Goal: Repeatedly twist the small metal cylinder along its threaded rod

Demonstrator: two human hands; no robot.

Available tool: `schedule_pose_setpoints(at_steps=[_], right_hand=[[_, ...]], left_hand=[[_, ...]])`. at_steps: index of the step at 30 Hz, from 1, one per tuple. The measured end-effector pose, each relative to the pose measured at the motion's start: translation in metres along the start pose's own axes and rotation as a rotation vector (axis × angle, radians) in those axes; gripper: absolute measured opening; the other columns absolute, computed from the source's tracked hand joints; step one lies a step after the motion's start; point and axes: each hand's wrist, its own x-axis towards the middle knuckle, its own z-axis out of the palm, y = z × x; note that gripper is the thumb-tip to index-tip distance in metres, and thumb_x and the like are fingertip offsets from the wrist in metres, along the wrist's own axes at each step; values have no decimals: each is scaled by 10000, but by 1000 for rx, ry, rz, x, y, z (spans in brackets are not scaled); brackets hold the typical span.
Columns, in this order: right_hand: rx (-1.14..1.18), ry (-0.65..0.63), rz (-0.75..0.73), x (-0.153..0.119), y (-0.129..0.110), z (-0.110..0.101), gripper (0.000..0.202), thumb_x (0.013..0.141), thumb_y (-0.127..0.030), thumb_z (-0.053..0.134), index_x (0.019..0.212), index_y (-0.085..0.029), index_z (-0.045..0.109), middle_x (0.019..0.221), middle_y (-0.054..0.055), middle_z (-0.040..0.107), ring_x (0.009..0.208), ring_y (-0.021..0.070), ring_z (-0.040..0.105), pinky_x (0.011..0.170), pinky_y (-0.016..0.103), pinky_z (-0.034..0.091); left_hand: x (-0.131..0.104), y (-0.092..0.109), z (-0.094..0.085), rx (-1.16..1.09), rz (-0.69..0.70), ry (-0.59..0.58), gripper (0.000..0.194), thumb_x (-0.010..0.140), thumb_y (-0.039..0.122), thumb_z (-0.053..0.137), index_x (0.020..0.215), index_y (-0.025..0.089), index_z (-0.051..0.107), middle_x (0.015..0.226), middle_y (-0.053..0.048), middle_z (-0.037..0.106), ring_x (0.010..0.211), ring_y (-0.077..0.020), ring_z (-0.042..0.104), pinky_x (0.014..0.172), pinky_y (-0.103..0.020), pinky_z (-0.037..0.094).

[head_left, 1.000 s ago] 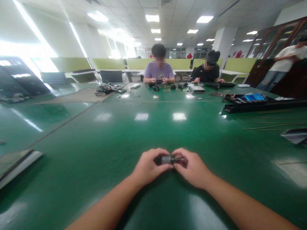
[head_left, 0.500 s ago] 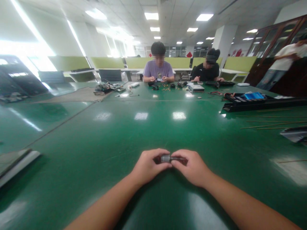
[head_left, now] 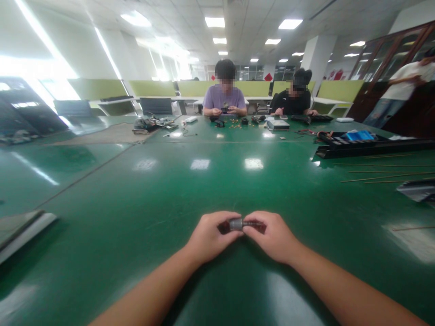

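At the big green table (head_left: 163,190), the left hand (head_left: 210,233) and right hand (head_left: 274,235) have hardly moved, so the work seems much the same, with both hands' fingers pinching the small gray part (head_left: 235,224) between them.

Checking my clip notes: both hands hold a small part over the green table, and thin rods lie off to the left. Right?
Not quite: the head view shows the thin rods off to the right. The left hand and right hand do hold the small part over the green table.
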Motion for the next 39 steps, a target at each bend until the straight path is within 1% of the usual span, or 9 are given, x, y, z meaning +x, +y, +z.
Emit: schedule_pose_setpoints(at_steps=[4, 15, 24, 39], right_hand=[[-9, 15, -10, 0, 1, 0, 110, 836, -203, 666, 914, -218, 742, 851, 0, 722, 763, 157, 635, 697, 251, 451], [-44, 18, -48, -1, 1, -2, 91, 840, -203, 674, 894, -218, 745, 839, 0, 725, 762, 157, 636, 702, 259, 445], [-56, 14, -40, -1, 1, -3, 92, 843, -214, 674, 892, -218, 751, 831, 6, 723, 755, 162, 632, 700, 264, 446], [-59, 17, -50, 0, 1, -3, 89, 843, -218, 669, 887, -216, 746, 831, 4, 723, 749, 157, 628, 686, 260, 440]], left_hand=[[-1, 0, 1, 2, 30, 22, 280, 761, 269, 779, 1033, 239, 722, 983, 1, 748, 875, -154, 697, 815, -239, 535], [0, 1, 0, 30, 60, 6, 254, 795, 298, 748, 1040, 243, 711, 991, 0, 744, 883, -162, 695, 817, -251, 527], [0, -1, -1, 51, 38, 2, 275, 787, 321, 747, 1049, 249, 710, 980, 8, 744, 855, -156, 693, 789, -251, 531], [0, -2, 0, 49, 38, -2, 277, 784, 312, 747, 1051, 247, 711, 991, -2, 742, 872, -164, 692, 807, -264, 531]])
